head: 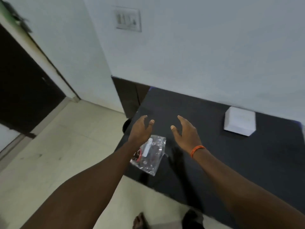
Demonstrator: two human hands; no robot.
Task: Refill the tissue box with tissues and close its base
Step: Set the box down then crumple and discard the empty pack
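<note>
Left hand (142, 129), right hand (185, 131) spread open, empty, above table (214, 154).

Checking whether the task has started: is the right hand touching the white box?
Apart. The head view shows bare dark table between the right hand and the white box.

A plain indoor room: tiled floor (62, 146), painted wall with switchboard (128, 19), dark door (24, 90), black table (214, 146).

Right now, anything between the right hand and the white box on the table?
Nothing visible. The right hand hovers open above bare black table; the white box sits apart near the wall. The clear plastic bag lies under the left hand, off that path.
</note>
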